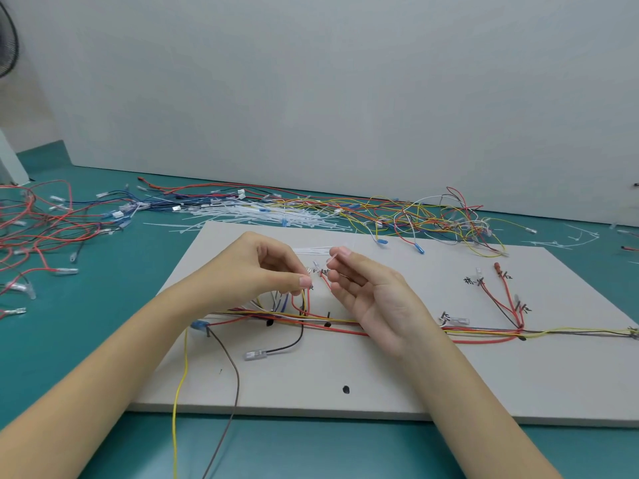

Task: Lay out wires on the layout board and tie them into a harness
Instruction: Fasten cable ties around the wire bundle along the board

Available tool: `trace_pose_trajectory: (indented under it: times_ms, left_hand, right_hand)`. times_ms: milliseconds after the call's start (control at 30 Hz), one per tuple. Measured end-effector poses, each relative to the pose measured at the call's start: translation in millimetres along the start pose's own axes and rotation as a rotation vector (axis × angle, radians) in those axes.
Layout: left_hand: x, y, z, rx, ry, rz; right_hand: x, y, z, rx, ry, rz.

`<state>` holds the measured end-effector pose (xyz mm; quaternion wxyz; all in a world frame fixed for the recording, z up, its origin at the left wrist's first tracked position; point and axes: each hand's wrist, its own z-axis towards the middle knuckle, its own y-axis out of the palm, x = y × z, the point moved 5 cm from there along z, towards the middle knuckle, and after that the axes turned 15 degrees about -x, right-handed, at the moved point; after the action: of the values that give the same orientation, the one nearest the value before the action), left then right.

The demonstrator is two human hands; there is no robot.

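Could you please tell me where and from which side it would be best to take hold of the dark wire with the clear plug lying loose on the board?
Probably pinch the clear plug from above: it lies flat, apart from the other wires.

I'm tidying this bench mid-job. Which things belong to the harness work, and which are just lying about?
In use: layout board; wire bundle laid on it; cable ties; left hand pinching wires; right hand.
Lying about: loose red wires; fan.
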<state>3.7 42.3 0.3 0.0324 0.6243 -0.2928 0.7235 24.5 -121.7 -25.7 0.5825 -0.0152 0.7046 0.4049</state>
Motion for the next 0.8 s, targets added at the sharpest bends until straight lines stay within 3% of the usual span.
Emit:
trace_pose_trajectory:
  times_ms: [200,300,467,533,800]
  left_hand:
    - [-5.3,-1.5,0.2,-0.028,-0.037,-0.004]
    - [-3.2,-10.2,-5.4,-0.049,-0.059,0.100]
    - [-18.6,-38.2,-24.9,-0.108,-0.342,0.464]
    - [-26.6,-34.1,-26.4,-0.178,-0.407,0.501]
    - [-28.8,-24.7,-22.7,-0.161,-0.374,0.483]
  right_hand:
    - [-2.7,5.1,-1.4,0.005,-0.065,-0.205]
    - [-0.8,9.7,-1.2,0.008,-0.088,-0.305]
    - [-1.1,11.5,3.1,0.070,-0.141,-0.401]
    - [-0.7,12.4,4.4,0.068,-0.146,-0.440]
    - [-5.9,24.2,15.0,0.049,-0.214,-0.579]
